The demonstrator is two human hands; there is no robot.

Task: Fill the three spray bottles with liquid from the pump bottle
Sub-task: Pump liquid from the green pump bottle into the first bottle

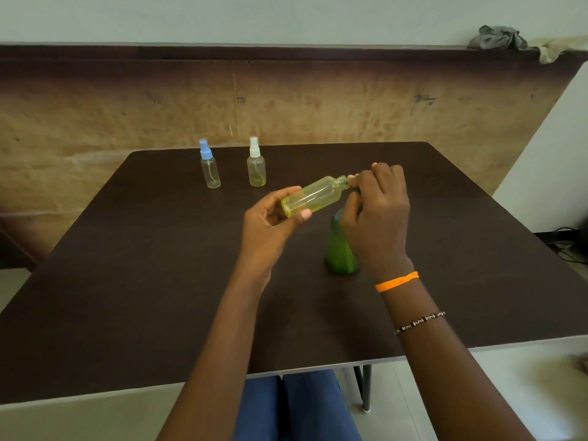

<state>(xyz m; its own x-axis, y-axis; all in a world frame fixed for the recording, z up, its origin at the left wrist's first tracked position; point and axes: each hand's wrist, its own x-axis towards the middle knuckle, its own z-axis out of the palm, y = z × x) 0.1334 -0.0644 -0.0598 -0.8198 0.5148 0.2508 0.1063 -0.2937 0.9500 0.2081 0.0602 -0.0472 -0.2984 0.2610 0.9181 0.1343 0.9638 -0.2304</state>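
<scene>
My left hand (pixel 273 214) grips an uncapped, yellow-tinted clear spray bottle (pixel 313 196), tilted almost flat with its open neck pointing right. My right hand (pixel 378 208) is curled over the top of the green pump bottle (pixel 340 249), which stands on the dark table (pixel 159 281); the pump head is hidden under the fingers, right at the tilted bottle's neck. At the far side of the table stand two capped spray bottles: one with a blue cap (pixel 209 165), looking clear, and one with a white cap (pixel 256 163), with some yellowish liquid at its bottom.
A brown wooden panel rises behind the table. Crumpled cloths (pixel 499 38) lie on the ledge at the top right. Cables (pixel 569 246) lie on the floor to the right. My knees in blue trousers (pixel 296 405) show under the near table edge.
</scene>
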